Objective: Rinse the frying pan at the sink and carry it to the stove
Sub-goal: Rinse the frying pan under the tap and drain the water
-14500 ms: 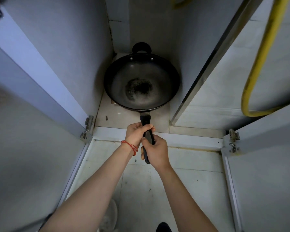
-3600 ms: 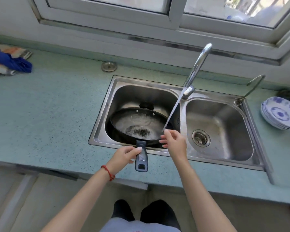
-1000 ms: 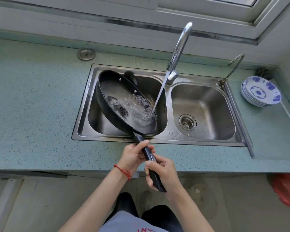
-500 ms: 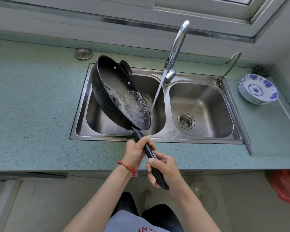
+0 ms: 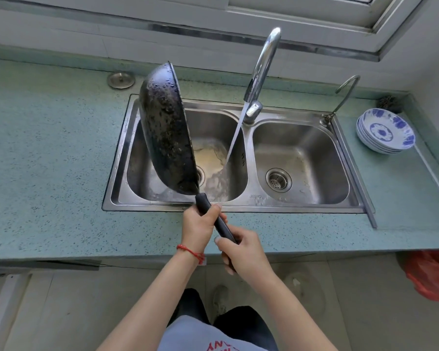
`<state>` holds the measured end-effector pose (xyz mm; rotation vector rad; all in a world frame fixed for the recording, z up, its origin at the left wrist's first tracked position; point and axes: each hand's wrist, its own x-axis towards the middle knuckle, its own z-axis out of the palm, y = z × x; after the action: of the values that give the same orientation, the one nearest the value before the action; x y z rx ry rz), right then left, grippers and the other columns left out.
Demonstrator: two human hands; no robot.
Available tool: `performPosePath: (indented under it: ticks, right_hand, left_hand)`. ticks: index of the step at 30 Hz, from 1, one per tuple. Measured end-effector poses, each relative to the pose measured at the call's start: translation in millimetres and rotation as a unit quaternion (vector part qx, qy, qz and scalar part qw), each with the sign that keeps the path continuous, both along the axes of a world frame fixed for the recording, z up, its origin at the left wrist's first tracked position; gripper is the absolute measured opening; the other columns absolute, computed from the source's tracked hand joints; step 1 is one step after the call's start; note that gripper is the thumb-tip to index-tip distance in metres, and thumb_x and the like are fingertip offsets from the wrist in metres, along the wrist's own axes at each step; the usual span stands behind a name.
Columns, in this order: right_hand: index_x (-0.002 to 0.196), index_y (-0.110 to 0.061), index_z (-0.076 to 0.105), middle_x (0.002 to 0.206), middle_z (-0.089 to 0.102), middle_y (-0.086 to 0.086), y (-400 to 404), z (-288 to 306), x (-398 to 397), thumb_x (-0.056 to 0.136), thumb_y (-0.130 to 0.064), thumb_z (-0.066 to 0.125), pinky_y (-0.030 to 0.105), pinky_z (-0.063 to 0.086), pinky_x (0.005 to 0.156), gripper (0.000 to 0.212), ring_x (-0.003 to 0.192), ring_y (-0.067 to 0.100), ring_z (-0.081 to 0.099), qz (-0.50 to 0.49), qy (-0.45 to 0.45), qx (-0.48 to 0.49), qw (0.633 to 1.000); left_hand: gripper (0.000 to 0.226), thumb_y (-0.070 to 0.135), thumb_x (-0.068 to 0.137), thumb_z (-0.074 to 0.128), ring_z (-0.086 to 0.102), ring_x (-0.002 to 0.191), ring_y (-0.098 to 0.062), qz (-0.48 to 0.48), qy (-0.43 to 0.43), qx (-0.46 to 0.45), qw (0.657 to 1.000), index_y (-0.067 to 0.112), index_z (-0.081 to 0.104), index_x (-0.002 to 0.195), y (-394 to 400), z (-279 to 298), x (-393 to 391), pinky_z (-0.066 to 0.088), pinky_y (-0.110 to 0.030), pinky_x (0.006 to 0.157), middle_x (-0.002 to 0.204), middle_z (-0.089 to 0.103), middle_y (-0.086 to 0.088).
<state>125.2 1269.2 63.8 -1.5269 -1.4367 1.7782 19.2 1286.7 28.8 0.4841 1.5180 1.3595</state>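
A: Where's the frying pan (image 5: 166, 133) sitting right now?

B: It's being held over the left basin (image 5: 235, 153) of the sink (image 5: 350, 201), tipped up on edge, wet black underside facing us. Can't see inside it from here.

A: Hands?

B: Both are gripping the black handle (image 5: 214, 217). Left hand (image 5: 199, 228) is wrapping it up near the pan, red string bracelet (image 5: 190, 252) on that wrist. Right hand (image 5: 243, 252) is clenching the lower end, fingers curled round it.

A: Water?

B: Faucet (image 5: 262, 69) is running, thin stream (image 5: 235, 135) falling just right of the pan, not touching it, splashing into the left basin. Foamy water is pooling on that basin's floor around the drain, which the pan is partly hiding.

A: Right basin (image 5: 302, 158)?

B: Only its strainer drain (image 5: 278, 179) and a few droplets showing.

A: Anything on the counter (image 5: 48, 153)?

B: Stack of blue-and-white bowls (image 5: 385, 133) sitting right of the sink, top one showing nothing inside. Small round metal cap (image 5: 121, 80) lying behind the sink's left corner. A second slim tap (image 5: 341, 100) is standing at the sink's back right corner.
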Motion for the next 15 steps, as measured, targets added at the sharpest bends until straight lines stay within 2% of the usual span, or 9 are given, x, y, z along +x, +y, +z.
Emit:
performPosePath:
  ticks: [2, 4, 7, 11, 14, 15]
  right_hand:
    - [0.072, -0.008, 0.053, 0.045, 0.036, 0.003, -2.0, -0.4, -3.1, 0.085, 0.004, 0.051, 0.021, 0.029, 0.034, 0.018, 0.035, 0.014, 0.032, -0.018, 0.033, -0.009, 0.999]
    - [0.084, -0.004, 0.059, 0.044, 0.036, 0.003, -2.0, 0.6, -4.4, 0.085, 0.006, 0.05, 0.02, 0.029, 0.034, 0.014, 0.033, 0.013, 0.032, -0.023, 0.06, -0.022, 0.998]
    - [0.1, -0.005, 0.063, 0.046, 0.036, 0.005, 0.1, 1.2, -1.6, 0.086, 0.008, 0.049, 0.019, 0.03, 0.034, 0.023, 0.033, 0.013, 0.032, -0.033, 0.091, -0.052, 0.994]
    - [0.108, 0.007, 0.059, 0.056, 0.038, 0.008, -0.5, -1.8, 1.6, 0.083, 0.008, 0.052, 0.021, 0.03, 0.034, 0.026, 0.041, 0.016, 0.034, -0.046, 0.146, -0.104, 0.983]
    - [0.103, 0.021, 0.049, 0.06, 0.037, 0.01, -3.4, -1.6, 3.1, 0.071, 0.001, 0.057, 0.02, 0.031, 0.034, 0.038, 0.042, 0.015, 0.035, -0.052, 0.194, -0.136, 0.97]
    - [0.099, 0.02, 0.049, 0.06, 0.038, 0.009, -4.4, -1.0, 3.3, 0.069, 0.0, 0.056, 0.02, 0.031, 0.033, 0.037, 0.041, 0.014, 0.036, -0.051, 0.21, -0.143, 0.966]
  left_hand:
    - [0.024, 0.007, 0.084, 0.059, 0.056, 0.042, -0.004, -0.006, 0.002, 0.002, 1.0, 0.001, 0.056, 0.06, -0.7, 2.1, -4.2, 0.049, -0.015, 0.051, 0.041, 0.061, 0.004]
    - [0.026, 0.01, 0.083, 0.061, 0.058, 0.045, -0.006, -0.015, -0.004, 0.006, 1.0, 0.004, 0.057, 0.058, -0.7, 3.7, -6.3, 0.051, -0.017, 0.054, 0.043, 0.062, 0.003]
    - [0.021, 0.012, 0.082, 0.063, 0.061, 0.049, -0.008, -0.022, -0.018, 0.012, 1.0, 0.004, 0.058, 0.064, -1.1, 4.6, -6.8, 0.053, -0.019, 0.058, 0.047, 0.064, 0.002]
    - [0.015, 0.011, 0.08, 0.066, 0.062, 0.051, -0.011, -0.018, -0.041, 0.02, 0.999, 0.004, 0.057, 0.069, -4.0, 4.1, -5.6, 0.053, -0.027, 0.061, 0.049, 0.065, 0.001]
    - [0.016, 0.009, 0.082, 0.063, 0.061, 0.048, -0.011, -0.002, -0.097, 0.018, 0.995, 0.006, 0.055, 0.068, -6.3, 4.3, -2.1, 0.047, -0.028, 0.058, 0.047, 0.064, 0.0]
    - [0.018, 0.008, 0.083, 0.061, 0.06, 0.049, -0.01, 0.005, -0.127, 0.022, 0.992, 0.006, 0.056, 0.065, -6.3, 4.8, -0.1, 0.048, -0.026, 0.056, 0.047, 0.063, 0.001]
